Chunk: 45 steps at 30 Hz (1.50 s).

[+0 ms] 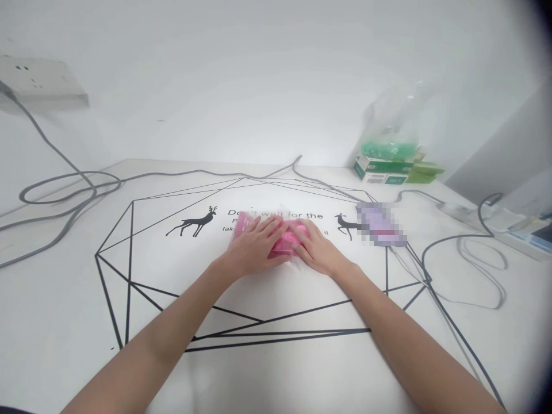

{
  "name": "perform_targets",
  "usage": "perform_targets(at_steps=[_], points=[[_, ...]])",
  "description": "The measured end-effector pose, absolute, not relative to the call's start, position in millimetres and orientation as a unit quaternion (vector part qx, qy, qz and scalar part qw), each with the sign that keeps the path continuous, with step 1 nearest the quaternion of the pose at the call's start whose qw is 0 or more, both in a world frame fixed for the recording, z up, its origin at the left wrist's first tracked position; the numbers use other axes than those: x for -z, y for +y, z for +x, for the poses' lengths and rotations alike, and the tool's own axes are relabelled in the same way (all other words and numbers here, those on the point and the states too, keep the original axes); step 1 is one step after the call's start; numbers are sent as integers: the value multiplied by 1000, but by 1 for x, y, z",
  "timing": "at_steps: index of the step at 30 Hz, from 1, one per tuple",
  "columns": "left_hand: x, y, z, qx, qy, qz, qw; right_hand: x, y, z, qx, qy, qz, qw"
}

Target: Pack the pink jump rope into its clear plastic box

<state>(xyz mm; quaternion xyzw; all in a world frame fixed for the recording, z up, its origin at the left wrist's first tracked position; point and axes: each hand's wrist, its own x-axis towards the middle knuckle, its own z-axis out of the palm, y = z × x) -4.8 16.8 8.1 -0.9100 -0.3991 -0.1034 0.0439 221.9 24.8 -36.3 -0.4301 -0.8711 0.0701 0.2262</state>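
Packet (283, 244), pink, lies under and between left fingers (265, 226) and right fingers (315, 230), both spread.

A softly lit white wall (241, 75) rises behind a white table (241, 379) bearing black lines (264, 321) and deer figures (199, 221), with a power socket (43, 80) at left and a grey slanting surface (495, 144) at right.
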Motion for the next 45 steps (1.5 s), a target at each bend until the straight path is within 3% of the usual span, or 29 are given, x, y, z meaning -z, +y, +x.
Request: perform_targets(at_steps=[17,26,45], points=[[-14,13,-18,146,-381,-909,84,26,23,234,-71,-887,-412,198],[-9,20,-19,99,-386,-914,77,38,22,208,-83,-886,-407,207],[-7,19,-19,102,-401,-908,62,31,23,219,-77,-899,-418,106]])
